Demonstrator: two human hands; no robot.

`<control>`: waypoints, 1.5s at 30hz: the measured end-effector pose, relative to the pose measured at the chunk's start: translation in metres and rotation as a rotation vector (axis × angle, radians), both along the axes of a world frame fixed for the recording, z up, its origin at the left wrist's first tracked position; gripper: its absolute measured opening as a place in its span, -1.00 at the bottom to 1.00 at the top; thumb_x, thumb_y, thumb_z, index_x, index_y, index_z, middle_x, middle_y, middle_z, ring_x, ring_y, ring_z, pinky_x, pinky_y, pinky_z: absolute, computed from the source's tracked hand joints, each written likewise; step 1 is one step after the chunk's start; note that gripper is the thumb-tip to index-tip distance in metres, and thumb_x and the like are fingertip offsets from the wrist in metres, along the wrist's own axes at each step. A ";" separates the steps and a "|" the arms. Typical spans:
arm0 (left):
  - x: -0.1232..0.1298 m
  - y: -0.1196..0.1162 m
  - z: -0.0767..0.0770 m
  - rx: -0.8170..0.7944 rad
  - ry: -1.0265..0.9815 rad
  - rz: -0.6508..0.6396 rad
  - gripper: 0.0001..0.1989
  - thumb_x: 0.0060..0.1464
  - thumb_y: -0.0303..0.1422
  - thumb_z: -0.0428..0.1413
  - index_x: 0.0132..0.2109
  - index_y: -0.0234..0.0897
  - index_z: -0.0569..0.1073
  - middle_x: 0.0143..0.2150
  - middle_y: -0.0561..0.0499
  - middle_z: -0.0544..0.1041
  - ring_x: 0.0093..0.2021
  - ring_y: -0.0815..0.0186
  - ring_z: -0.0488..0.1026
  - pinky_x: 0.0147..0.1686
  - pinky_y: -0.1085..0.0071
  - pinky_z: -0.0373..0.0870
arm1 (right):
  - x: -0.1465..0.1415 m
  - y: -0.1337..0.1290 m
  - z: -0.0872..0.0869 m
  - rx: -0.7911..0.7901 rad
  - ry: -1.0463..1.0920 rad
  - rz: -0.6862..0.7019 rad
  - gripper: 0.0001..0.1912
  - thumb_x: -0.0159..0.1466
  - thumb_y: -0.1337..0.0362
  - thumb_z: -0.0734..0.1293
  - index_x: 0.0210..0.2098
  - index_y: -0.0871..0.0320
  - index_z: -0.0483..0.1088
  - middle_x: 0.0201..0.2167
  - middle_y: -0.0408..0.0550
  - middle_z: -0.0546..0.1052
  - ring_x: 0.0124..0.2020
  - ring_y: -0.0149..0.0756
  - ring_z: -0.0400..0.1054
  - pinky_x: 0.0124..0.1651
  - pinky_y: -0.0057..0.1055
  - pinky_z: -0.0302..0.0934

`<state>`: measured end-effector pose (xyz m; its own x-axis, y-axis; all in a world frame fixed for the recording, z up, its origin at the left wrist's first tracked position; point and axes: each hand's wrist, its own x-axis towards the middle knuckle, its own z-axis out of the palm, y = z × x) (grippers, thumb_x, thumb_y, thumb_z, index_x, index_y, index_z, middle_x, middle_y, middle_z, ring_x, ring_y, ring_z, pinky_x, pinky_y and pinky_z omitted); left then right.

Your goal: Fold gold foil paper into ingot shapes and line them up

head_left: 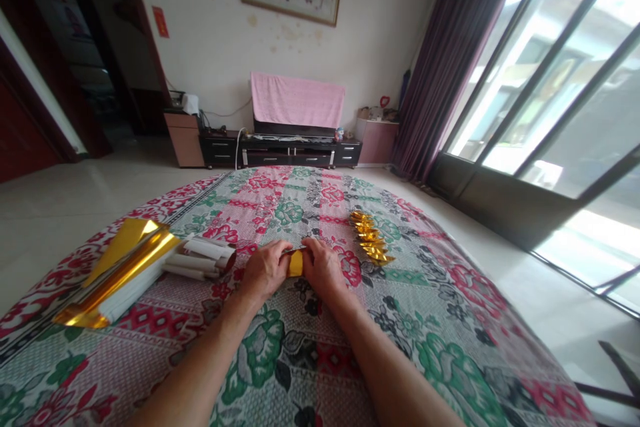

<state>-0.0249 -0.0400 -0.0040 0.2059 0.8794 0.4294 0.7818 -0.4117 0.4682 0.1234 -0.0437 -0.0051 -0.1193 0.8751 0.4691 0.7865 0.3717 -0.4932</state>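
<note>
Between my two hands is a small piece of gold foil paper (295,264), low over the patterned cloth. My left hand (265,269) pinches its left side, and my right hand (324,267) pinches its right side. The fingertips partly hide the paper's edges, so its full shape does not show. Right of my right hand, a row of folded gold paper pieces (369,237) lies on the cloth. To the left of my left hand are several white paper rolls (203,255) and a stack of gold foil sheets (133,263), partly curled.
A flowered cloth (400,360) covers the rounded table under my arms. Beyond it stands a low black cabinet (287,155) with a pink towel (299,100) draped above. A large window (545,93) and a purple curtain (450,40) are on the right.
</note>
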 end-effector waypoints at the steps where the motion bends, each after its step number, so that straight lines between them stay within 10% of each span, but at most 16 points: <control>1: 0.000 -0.001 0.000 0.007 0.025 -0.009 -0.77 0.05 -0.44 -0.06 -0.18 -0.24 0.43 -0.26 -0.04 0.51 -0.25 0.27 0.44 -0.21 0.38 0.32 | 0.000 -0.001 0.000 -0.004 -0.033 -0.002 -0.69 0.21 0.38 0.13 -0.11 0.14 0.37 -0.27 -0.01 0.48 -0.23 -0.29 0.35 -0.15 -0.42 0.16; 22: -0.015 -0.003 0.005 0.102 0.219 -0.118 -0.90 0.02 -0.37 0.04 -0.29 -0.21 0.43 -0.22 -0.01 0.38 -0.18 0.23 0.29 -0.12 0.25 0.23 | 0.006 -0.010 0.005 0.029 -0.133 0.072 -0.86 0.15 0.40 0.21 -0.33 0.16 0.39 -0.23 -0.03 0.38 -0.15 -0.28 0.22 -0.06 -0.38 0.10; 45: -0.032 -0.006 0.012 -0.227 0.164 -0.208 -0.60 -0.15 -0.43 0.05 -0.08 -0.14 0.42 0.17 -0.04 0.20 0.15 0.12 0.17 0.12 0.16 0.12 | 0.018 -0.015 0.010 -0.097 -0.147 0.169 -0.71 0.05 0.35 0.26 -0.19 0.11 0.34 -0.09 -0.05 0.32 -0.11 -0.25 0.19 -0.04 -0.31 0.07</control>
